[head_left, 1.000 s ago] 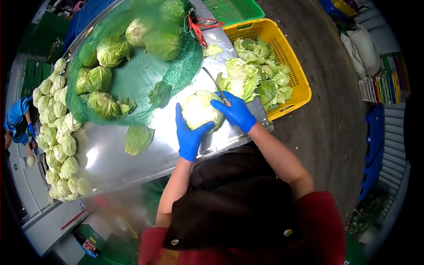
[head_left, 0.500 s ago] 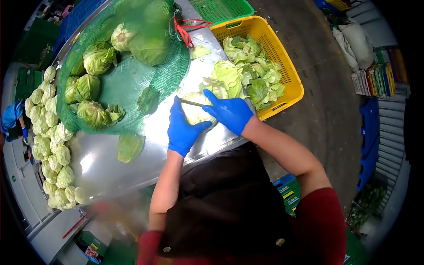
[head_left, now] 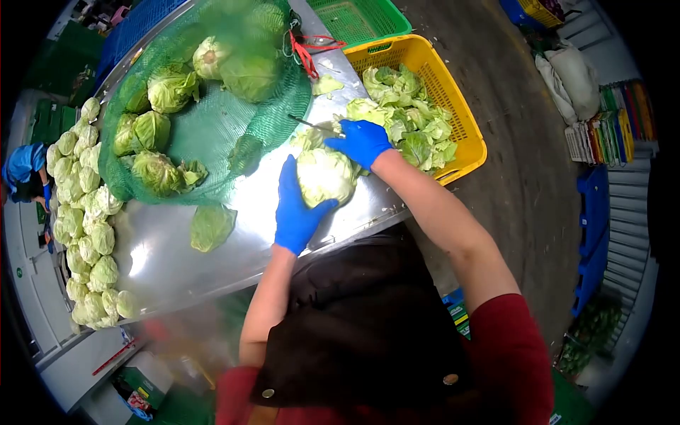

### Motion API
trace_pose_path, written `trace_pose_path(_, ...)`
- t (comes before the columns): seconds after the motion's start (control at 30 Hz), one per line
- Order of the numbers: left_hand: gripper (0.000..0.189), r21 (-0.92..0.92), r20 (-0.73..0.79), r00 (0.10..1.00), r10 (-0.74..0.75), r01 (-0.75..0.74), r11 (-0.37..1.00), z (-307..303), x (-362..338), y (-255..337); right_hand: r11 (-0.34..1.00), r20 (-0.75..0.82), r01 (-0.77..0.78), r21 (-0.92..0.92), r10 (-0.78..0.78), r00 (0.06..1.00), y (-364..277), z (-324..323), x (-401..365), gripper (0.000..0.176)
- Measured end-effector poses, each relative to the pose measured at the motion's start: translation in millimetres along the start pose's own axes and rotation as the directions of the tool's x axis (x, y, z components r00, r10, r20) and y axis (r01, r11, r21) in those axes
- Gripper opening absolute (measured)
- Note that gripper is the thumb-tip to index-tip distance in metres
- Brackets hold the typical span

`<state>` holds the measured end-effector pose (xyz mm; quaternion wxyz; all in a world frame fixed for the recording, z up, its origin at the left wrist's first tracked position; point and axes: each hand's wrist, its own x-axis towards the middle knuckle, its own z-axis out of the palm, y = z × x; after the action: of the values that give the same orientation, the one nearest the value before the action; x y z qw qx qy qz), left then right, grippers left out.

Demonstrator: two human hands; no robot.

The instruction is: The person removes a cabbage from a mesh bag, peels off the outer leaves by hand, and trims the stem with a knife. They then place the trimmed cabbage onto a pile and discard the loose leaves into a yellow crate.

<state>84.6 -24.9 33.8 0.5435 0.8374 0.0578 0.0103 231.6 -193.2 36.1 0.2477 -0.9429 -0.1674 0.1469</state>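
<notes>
My view lost the handle of the knife (head_left: pixel 309 123) inside the right hand (head_left: pixel 361 143). Haze blurred the upper cabbages (head_left: pixel 265 21). The top edge cut off the green crate (head_left: pixel 401 19); darkness hid part of the other person (head_left: pixel 23 166).

yellow crate (head_left: pixel 467 151), red string (head_left: pixel 306 57), green net (head_left: pixel 205 131), pale green cabbage (head_left: pixel 327 177), blue gloves (head_left: pixel 296 216).

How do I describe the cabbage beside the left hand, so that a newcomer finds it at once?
On the metal table, go to the edge nearest the dark apron. There, the blue-gloved left hand cups one round cabbage. It is paler than the netted cabbages and apart from the left-side pile.
</notes>
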Motion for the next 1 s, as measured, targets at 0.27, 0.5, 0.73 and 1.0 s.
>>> trace_pose_path(0.27,0.097,-0.176,0.064,0.99,0.128,-0.115,0.978,-14,-24,-28,0.968,0.05,-0.249,-0.027,0.25,0.967,51,-6,5,0.039)
trace_pose_path(0.5,0.089,-0.367,-0.196,0.979,0.05,-0.12,0.923,-5,3,-22,0.943,0.144,0.317,0.104,-0.329,0.933,-24,-19,-22,0.06)
trace_pose_path(0.73,0.119,-0.342,-0.269,0.929,-0.255,0.155,0.927,23,0,-32,0.963,-0.267,0.229,0.143,-0.186,0.946,-14,35,-33,0.037)
trace_pose_path(1.0,0.119,-0.064,-0.151,0.984,-0.092,0.083,0.995,-4,11,-18,0.984,-0.346,0.01,0.175,0.052,0.937,23,-2,-24,0.045)
